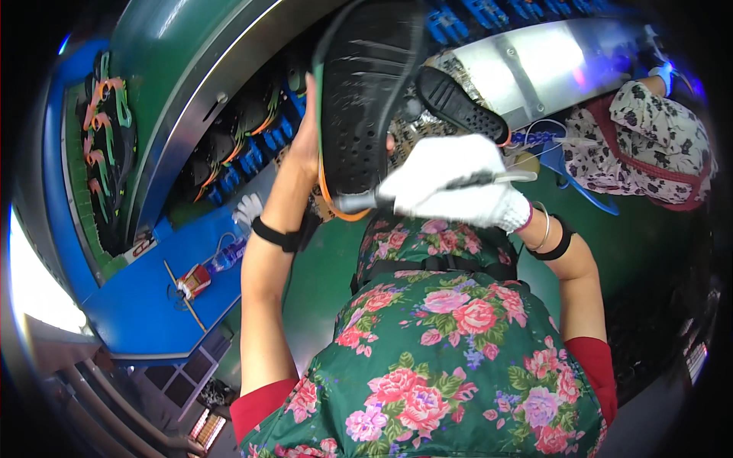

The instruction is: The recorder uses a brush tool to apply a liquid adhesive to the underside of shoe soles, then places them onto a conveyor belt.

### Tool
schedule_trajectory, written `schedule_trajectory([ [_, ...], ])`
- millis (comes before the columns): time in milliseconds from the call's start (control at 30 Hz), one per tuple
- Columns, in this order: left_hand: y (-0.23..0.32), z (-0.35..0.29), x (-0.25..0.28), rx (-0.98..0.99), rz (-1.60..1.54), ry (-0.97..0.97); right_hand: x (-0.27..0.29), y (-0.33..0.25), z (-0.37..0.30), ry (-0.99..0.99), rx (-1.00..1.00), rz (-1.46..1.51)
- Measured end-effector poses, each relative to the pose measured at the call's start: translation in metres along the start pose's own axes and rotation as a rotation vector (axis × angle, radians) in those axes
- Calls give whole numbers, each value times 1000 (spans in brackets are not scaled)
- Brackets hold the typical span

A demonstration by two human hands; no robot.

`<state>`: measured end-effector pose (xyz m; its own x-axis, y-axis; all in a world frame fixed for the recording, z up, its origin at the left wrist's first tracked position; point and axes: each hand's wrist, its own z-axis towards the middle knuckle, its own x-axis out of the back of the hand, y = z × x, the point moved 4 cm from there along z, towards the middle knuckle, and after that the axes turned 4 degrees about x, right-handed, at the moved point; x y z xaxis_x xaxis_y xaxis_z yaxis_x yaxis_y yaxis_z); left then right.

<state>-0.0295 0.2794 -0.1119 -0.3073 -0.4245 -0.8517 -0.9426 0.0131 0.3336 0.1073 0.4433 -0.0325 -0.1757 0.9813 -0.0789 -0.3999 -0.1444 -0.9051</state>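
Note:
My bare left hand (304, 145) grips a black shoe sole (355, 99) by its side, with most of the fingers hidden behind it. The sole has ridges, small holes, and an orange and green edge, and is held up on end. In a white knit glove, my right hand (454, 179) is closed around a slim tool with a pale handle end (519, 176). The grey tip (355, 203) of a tool meets the lower end of the sole; its exact kind is unclear and the glove is slightly blurred. A second black sole (462, 103) lies just beyond my right hand.
Several soles with orange edges (233, 149) stand among blue holders at left; more hang on a rack (107, 145). A blue table (145, 320) holds a glove (248, 208), a bottle (225, 258) and a red box (195, 281). A co-worker in a patterned garment (649, 145) is at right.

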Motion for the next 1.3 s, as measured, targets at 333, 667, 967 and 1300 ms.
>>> schedule_trajectory([
  [333, -69, -13, 22, -294, 3, 266, 30, -14, 10, 144, 176, -468],
  [667, -67, -34, -50, -398, -673, -123, 16, -41, -9, 306, 167, -502],
  [967, -82, 6, -35, -530, -367, -179, 24, -66, 27, 287, 338, -746],
  [1300, -105, 8, -31, -345, -590, -300, 11, -60, 40, 141, 268, -801],
])
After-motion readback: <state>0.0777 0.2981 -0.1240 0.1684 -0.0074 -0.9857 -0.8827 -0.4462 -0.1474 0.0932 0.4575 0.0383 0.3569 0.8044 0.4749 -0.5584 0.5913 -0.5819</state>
